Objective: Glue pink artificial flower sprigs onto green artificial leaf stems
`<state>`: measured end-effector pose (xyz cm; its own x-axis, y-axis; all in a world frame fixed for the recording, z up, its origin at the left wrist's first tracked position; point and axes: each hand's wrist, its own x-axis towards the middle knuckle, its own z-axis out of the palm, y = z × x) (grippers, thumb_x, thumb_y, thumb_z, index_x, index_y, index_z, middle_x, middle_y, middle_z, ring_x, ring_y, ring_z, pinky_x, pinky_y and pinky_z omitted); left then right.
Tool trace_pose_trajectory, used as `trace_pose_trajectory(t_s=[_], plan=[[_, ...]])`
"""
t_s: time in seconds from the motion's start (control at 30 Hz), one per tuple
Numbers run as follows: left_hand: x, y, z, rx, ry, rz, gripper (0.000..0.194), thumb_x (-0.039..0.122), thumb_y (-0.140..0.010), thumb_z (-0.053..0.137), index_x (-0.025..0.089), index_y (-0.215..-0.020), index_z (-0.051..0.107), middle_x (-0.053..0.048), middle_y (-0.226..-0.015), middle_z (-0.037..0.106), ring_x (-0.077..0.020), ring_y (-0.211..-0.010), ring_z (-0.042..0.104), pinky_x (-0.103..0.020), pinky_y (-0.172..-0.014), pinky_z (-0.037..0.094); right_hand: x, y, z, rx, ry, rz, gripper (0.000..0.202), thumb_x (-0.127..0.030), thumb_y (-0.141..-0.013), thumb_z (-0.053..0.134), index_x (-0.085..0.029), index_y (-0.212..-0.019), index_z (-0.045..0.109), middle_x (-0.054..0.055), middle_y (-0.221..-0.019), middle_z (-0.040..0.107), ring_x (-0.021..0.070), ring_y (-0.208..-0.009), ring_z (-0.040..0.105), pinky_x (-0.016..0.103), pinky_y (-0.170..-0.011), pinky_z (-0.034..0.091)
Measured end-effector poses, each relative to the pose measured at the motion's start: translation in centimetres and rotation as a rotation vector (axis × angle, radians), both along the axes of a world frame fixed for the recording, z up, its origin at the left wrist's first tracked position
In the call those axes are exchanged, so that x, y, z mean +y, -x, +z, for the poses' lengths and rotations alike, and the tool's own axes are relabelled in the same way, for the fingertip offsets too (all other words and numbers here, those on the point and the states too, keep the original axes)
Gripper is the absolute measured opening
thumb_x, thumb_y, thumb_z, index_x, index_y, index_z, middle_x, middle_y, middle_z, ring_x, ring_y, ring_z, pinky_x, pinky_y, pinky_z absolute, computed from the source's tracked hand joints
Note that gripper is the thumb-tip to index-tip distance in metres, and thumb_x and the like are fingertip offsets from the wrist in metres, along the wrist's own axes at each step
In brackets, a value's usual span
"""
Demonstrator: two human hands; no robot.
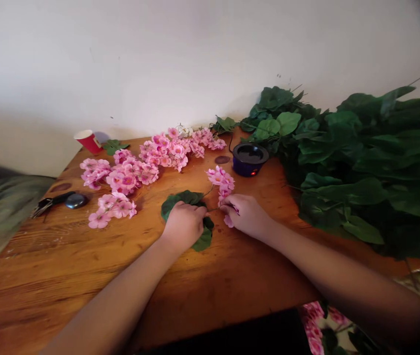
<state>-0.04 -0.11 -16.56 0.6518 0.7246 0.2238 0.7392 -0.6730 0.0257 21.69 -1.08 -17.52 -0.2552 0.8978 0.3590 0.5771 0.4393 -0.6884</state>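
My left hand is closed around the stem of some green artificial leaves, which spread out under and around it just above the table. To its right, my right hand is closed on a sprig of pink artificial flowers; some blossoms show above the fingers and one below. A thin stem runs between the two hands, and another joins the leaves to the blossoms. The fingertips of both hands are partly hidden.
Beyond my right hand stands a dark blue melting pot with a red light. Pink flower bunches lie at the left and back. A leaf heap covers the right side. Scissors, a black rounded object and a tilted red cup are at left.
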Motion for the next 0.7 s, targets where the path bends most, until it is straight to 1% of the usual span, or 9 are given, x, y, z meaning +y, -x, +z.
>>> trace_pose_trajectory(t_s=[0.13,0.27,0.37,0.43,0.53,0.6,0.7], plan=[[0.1,-0.1,-0.1,0.022,-0.001,-0.015,0.020,0.012,-0.091,0.049,0.016,-0.080,0.066,-0.007,-0.071,0.070,-0.0238,-0.072,0.067,-0.037,-0.070,0.040,-0.4,0.4,-0.2,-0.042,-0.059,-0.024,0.015,-0.013,-0.088,0.056,-0.020,-0.078,0.064,0.006,-0.079,0.069,0.0188,-0.070,0.061,0.031,-0.070,0.044],[0.2,-0.2,-0.2,0.056,0.008,-0.026,0.018,0.010,-0.088,0.050,0.017,-0.083,0.066,-0.008,-0.071,0.070,-0.0245,-0.071,0.067,-0.039,-0.070,0.041,-0.6,0.7,-0.1,-0.048,-0.082,-0.023,0.017,-0.011,-0.088,0.054,-0.021,-0.078,0.064,0.004,-0.069,0.066,0.0183,-0.064,0.059,0.032,-0.070,0.044],[0.2,-0.2,-0.2,0.062,0.016,-0.024,0.018,0.010,-0.087,0.050,0.017,-0.083,0.066,-0.008,-0.072,0.070,-0.0249,-0.072,0.067,-0.039,-0.071,0.041,-0.7,0.9,0.0,-0.047,-0.054,-0.046,0.018,-0.012,-0.089,0.054,-0.021,-0.075,0.063,0.005,-0.071,0.068,0.0193,-0.067,0.062,0.032,-0.070,0.045],[0.1,-0.3,-0.2,0.062,0.017,-0.015,0.018,0.010,-0.088,0.049,0.016,-0.083,0.066,-0.008,-0.072,0.070,-0.0252,-0.072,0.067,-0.039,-0.071,0.041,-0.8,1.2,0.1,-0.016,0.000,-0.058,0.022,-0.015,-0.091,0.054,-0.021,-0.071,0.061,0.004,-0.070,0.068,0.0188,-0.065,0.063,0.032,-0.069,0.046],[0.1,-0.3,-0.1,0.063,0.025,-0.008,0.019,0.010,-0.088,0.049,0.015,-0.083,0.066,-0.008,-0.072,0.071,-0.0258,-0.072,0.067,-0.039,-0.072,0.041,-1.0,1.6,0.1,0.104,0.131,-0.046,0.027,-0.020,-0.095,0.052,-0.022,-0.068,0.057,0.002,-0.061,0.065,0.0168,-0.054,0.062,0.031,-0.062,0.047],[0.0,-0.4,0.0,0.067,0.046,-0.010,0.018,0.009,-0.086,0.049,0.015,-0.083,0.065,-0.009,-0.074,0.071,-0.0258,-0.073,0.068,-0.039,-0.073,0.042,-1.1,1.9,0.1,0.205,0.226,-0.041,0.026,-0.025,-0.095,0.054,-0.022,-0.070,0.056,0.001,-0.057,0.064,0.0168,-0.049,0.062,0.030,-0.056,0.047],[0.0,-0.4,0.3,0.096,0.084,-0.007,0.018,0.007,-0.082,0.049,0.014,-0.084,0.065,-0.009,-0.076,0.071,-0.0261,-0.075,0.068,-0.040,-0.073,0.043,-1.2,2.3,-0.2,0.332,0.359,-0.037,0.020,-0.032,-0.095,0.056,-0.022,-0.077,0.056,-0.001,-0.056,0.061,0.0184,-0.048,0.064,0.028,-0.050,0.047]])
